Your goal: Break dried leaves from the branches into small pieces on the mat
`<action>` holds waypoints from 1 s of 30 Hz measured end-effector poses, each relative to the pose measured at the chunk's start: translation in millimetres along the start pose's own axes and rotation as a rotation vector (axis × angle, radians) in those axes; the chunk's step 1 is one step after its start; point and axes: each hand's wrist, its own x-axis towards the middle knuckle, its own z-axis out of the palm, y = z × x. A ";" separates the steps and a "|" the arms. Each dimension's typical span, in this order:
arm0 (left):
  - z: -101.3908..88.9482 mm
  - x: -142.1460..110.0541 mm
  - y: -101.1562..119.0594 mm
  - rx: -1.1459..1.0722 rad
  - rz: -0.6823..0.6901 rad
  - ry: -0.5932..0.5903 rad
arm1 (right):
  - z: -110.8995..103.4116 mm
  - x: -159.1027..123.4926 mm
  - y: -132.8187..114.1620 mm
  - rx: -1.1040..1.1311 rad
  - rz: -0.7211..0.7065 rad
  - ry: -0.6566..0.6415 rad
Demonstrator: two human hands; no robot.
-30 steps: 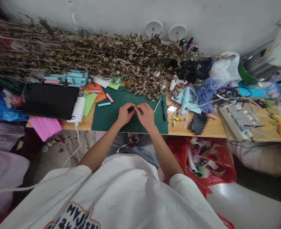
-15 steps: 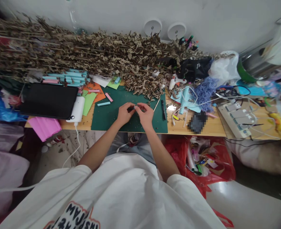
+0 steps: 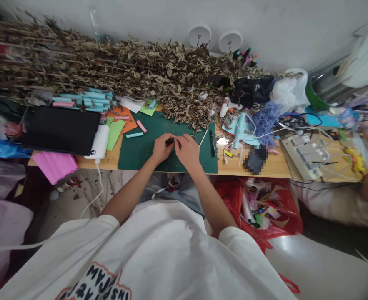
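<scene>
My left hand (image 3: 163, 148) and my right hand (image 3: 186, 151) meet above the green cutting mat (image 3: 136, 156), fingertips pinched together. Between them is something small, mostly hidden by the fingers, that I cannot make out. Left of my hands, a light blue paper roll (image 3: 134, 135) and a pink paper roll (image 3: 141, 126) lie on the mat. To the right rest a thin stick (image 3: 204, 137) and a black pen (image 3: 213, 143).
Dried leafy stems (image 3: 133, 66) cover the table's back. A black tablet (image 3: 61, 130) and a white power bank (image 3: 98, 142) sit left, near stacked paper rolls (image 3: 98, 100). Right are a glue gun (image 3: 229, 107), blue yarn (image 3: 267, 123) and a power strip (image 3: 304, 156). Below hangs a red bag (image 3: 286, 216).
My right hand's fingers have curled further over, with its back turned more upward. Both hands stay together over the mat, and the view has shifted slightly.
</scene>
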 end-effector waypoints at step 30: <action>-2.1 1.0 1.8 -0.021 -0.001 0.014 | -5.5 3.4 -14.3 -0.141 0.030 -0.116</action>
